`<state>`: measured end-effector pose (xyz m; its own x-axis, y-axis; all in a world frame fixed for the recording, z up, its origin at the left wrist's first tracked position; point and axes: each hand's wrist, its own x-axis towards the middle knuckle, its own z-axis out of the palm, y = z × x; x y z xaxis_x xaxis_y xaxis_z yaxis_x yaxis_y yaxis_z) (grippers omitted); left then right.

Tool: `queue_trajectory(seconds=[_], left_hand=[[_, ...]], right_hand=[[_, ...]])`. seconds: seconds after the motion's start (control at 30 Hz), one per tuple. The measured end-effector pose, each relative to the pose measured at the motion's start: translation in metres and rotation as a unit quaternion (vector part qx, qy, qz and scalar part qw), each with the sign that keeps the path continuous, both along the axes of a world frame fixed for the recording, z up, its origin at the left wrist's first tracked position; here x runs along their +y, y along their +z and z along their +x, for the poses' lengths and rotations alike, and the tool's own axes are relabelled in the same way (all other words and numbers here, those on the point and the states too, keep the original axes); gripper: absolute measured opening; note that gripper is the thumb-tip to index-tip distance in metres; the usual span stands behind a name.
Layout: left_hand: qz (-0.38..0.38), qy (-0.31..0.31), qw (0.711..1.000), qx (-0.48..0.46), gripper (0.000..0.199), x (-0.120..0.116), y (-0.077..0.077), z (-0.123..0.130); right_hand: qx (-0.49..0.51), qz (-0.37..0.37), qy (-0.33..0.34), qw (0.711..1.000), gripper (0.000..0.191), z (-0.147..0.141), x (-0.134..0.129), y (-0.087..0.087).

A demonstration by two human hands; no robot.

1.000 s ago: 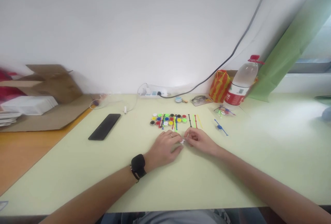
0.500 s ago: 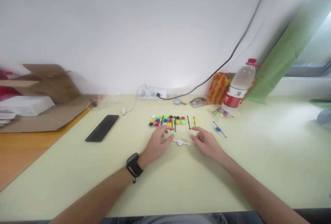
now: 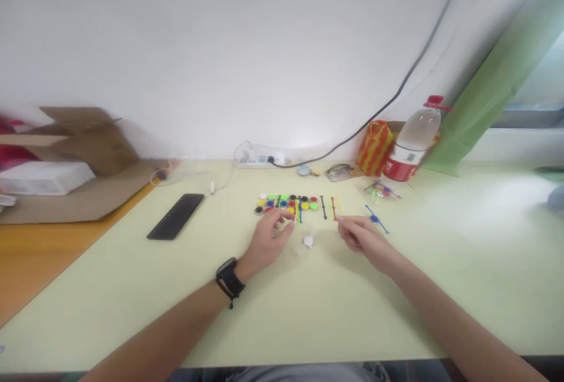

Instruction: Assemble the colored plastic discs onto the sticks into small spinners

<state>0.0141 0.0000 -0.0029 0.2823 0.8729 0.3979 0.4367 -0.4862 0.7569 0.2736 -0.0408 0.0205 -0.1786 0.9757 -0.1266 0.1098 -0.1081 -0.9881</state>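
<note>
The white disc (image 3: 308,241) lies on the surface (image 3: 317,311), probably for easy reach: left of it, the left hand (image 3: 267,240), loosely open; right, the right hand (image 3: 367,238) (its grip I cannot tell).

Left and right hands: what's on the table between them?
The head view shows a round white piece between the left hand and right hand; a black arrow lies beyond.

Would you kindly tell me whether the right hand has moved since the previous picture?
Yes, the right hand has moved right, farther from the black arrow.
</note>
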Motion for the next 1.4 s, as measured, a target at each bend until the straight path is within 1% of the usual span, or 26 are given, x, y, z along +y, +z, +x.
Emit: queue_trajectory(seconds=[0.07,0.13,0.2,0.27,0.4,0.5,0.67,0.83,1.0,1.13,1.27,1.4], left_hand=[[-0.001,-0.005,1.000,0.002,0.013,0.000,0.000,0.000],[-0.005,-0.007,1.000,0.004,0.012,0.000,0.000,-0.001],[-0.007,-0.009,1.000,0.004,0.012,0.000,-0.001,-0.001],[-0.007,-0.009,1.000,0.003,0.012,0.000,-0.001,0.000],[-0.002,-0.007,1.000,0.005,0.011,0.000,-0.002,0.000],[0.003,-0.008,1.000,0.006,0.011,0.000,-0.002,0.000],[0.010,-0.006,1.000,0.000,0.012,0.002,-0.002,-0.001],[0.004,-0.004,1.000,-0.005,0.012,0.003,-0.002,-0.001],[0.006,0.001,1.000,-0.004,0.012,0.006,-0.005,-0.001],[0.008,0.015,1.000,-0.014,0.012,0.008,-0.006,-0.002],[0.007,0.020,1.000,-0.021,0.011,0.009,-0.006,-0.003],[0.003,0.025,0.999,-0.026,0.011,0.010,-0.006,-0.003]], right_hand=[[-0.049,0.036,-0.031,0.998,0.048,0.003,0.006,-0.007],[-0.114,0.096,-0.051,0.987,0.043,0.005,0.011,-0.014],[-0.174,0.151,-0.051,0.972,0.039,0.006,0.015,-0.020],[-0.210,0.183,-0.030,0.960,0.036,0.006,0.017,-0.025],[-0.244,0.207,0.014,0.947,0.026,0.006,0.018,-0.030],[-0.264,0.215,0.017,0.940,0.021,0.008,0.019,-0.032],[-0.296,0.247,-0.026,0.922,0.020,0.015,0.025,-0.038],[-0.333,0.332,-0.077,0.879,0.020,0.021,0.035,-0.049],[-0.378,0.366,-0.101,0.845,0.019,0.018,0.045,-0.059],[-0.409,0.383,-0.105,0.822,0.022,0.015,0.061,-0.062],[-0.427,0.382,-0.119,0.811,0.022,0.015,0.079,-0.063],[-0.428,0.371,-0.105,0.817,0.020,0.019,0.085,-0.066]])
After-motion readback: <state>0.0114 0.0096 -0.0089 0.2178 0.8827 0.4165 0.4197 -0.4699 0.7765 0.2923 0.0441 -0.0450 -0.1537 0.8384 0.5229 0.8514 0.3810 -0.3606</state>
